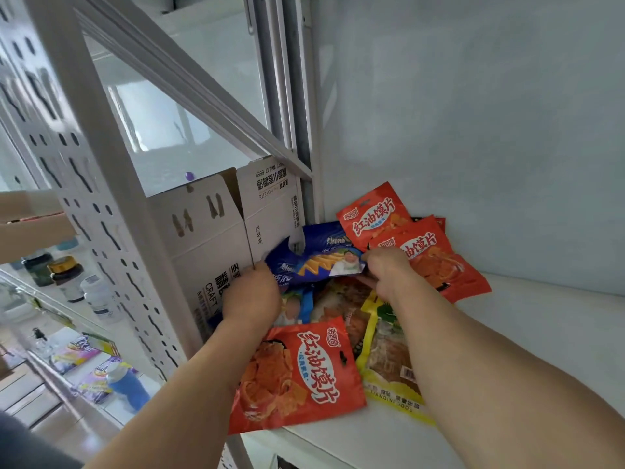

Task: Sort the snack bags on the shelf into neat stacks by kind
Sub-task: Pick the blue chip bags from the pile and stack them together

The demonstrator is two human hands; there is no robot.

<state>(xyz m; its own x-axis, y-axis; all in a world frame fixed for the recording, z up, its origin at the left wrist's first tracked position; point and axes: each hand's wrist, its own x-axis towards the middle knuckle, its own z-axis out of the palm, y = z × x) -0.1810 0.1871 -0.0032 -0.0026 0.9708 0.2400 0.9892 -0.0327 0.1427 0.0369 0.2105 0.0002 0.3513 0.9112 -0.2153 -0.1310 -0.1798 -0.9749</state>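
Note:
A heap of snack bags lies in the shelf's back left corner. Both hands hold one blue bag a little above the heap: my left hand grips its left end, my right hand pinches its right end. Another blue bag lies under it, partly hidden. Behind my right hand, red bags overlap against the wall. One more red bag lies at the front edge. A yellow bag sits beside it, with a brownish bag underneath the pile.
A white cardboard beer carton stands against the left upright, touching the heap. The white shelf board stretches right, bounded by the pale wall. A perforated upright frames the left. Lower shelves at left hold bottles and packets.

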